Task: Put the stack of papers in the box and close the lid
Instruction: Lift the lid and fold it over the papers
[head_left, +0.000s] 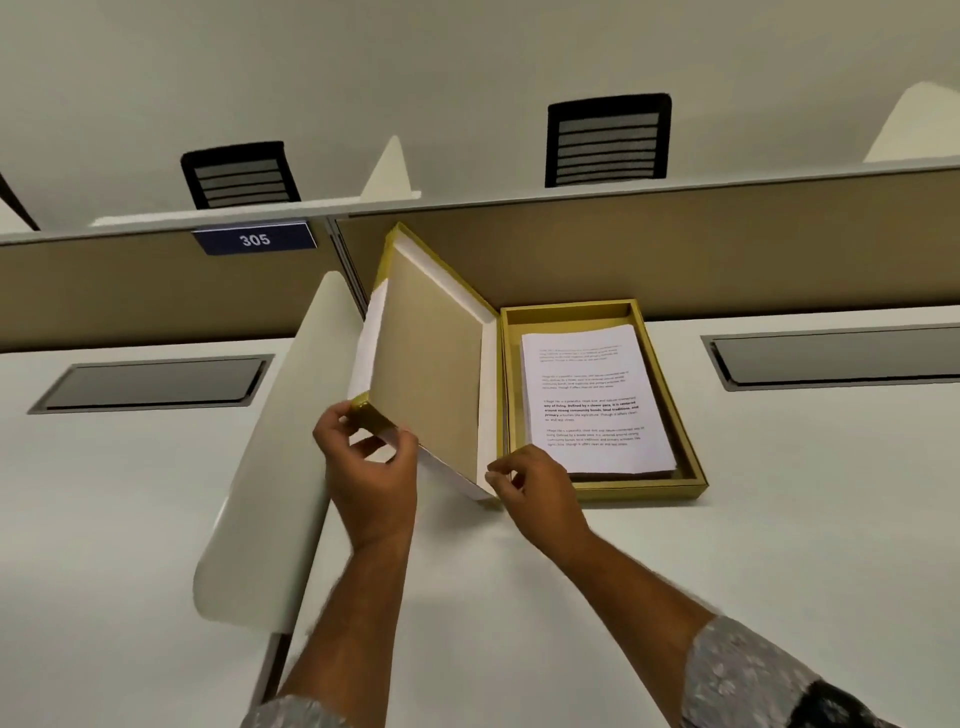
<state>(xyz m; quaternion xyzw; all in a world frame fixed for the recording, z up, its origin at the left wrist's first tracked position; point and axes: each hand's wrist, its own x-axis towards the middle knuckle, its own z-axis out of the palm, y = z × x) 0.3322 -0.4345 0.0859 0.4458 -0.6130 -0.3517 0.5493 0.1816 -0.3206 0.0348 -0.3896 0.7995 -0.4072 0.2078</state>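
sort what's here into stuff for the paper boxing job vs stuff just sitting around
For the job: papers lying in the box; lid raised, held by the left hand; right hand at the box's near corner.

Just there: two chairs, 305 sign, divider, desk hatches.

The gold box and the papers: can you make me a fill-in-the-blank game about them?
1. The stack of papers lies inside the gold ____.
2. The lid is hinged along the box's ____ side.
3. The left hand pinches a ____ of the lid.
4. The sign on the partition reads ____.

Missing words: box; left; corner; 305
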